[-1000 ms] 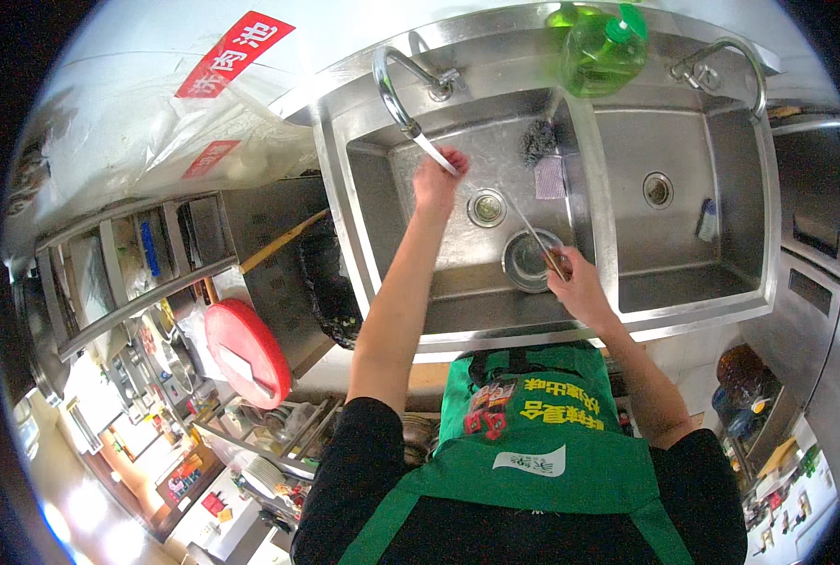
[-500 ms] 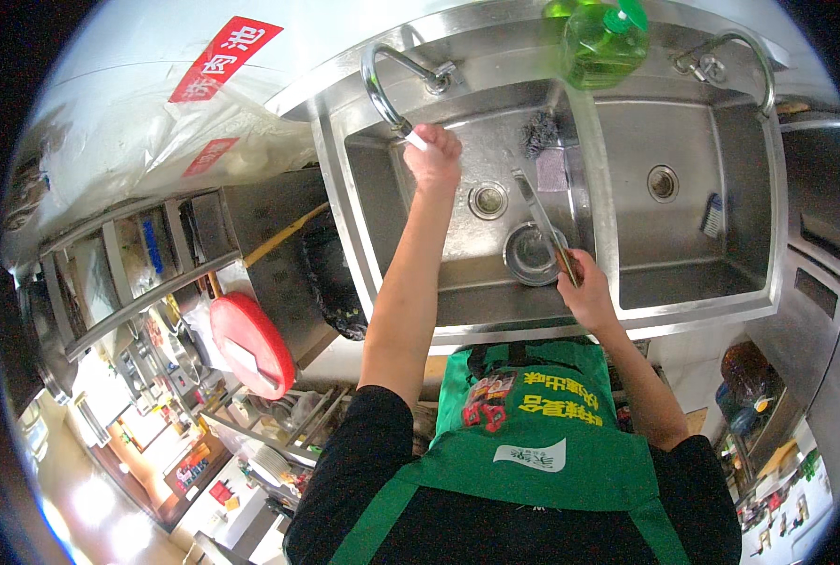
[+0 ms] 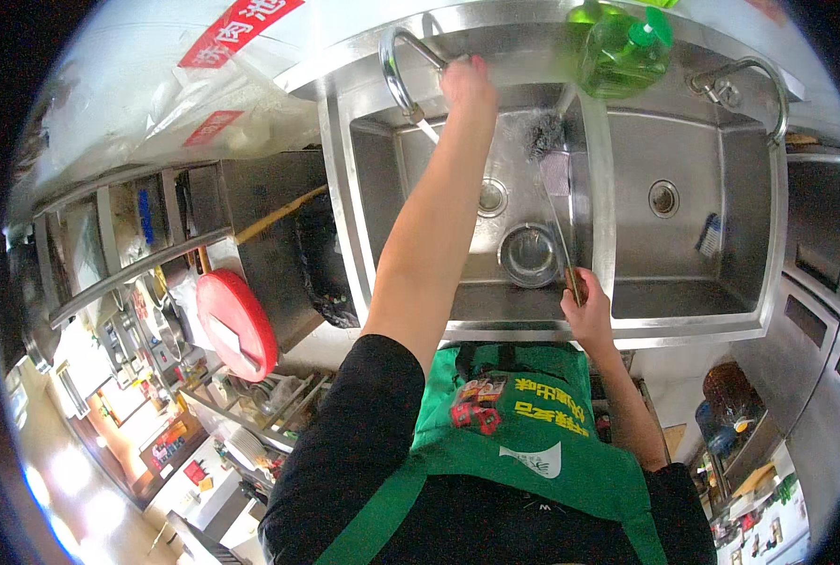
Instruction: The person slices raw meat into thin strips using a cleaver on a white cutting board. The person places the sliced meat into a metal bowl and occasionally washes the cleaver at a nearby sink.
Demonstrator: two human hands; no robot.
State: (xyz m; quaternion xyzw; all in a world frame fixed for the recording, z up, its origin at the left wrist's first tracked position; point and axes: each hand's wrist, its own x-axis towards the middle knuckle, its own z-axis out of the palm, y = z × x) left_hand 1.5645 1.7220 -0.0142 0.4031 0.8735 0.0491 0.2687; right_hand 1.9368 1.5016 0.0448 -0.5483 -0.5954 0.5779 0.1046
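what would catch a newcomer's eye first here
Probably the bright green apron at bottom centre, with the green pump bottle at the back of the double steel sink. Next, the right hand holding a long knife over the left basin, and the left hand at that basin's tap. The red round board stands out at left.
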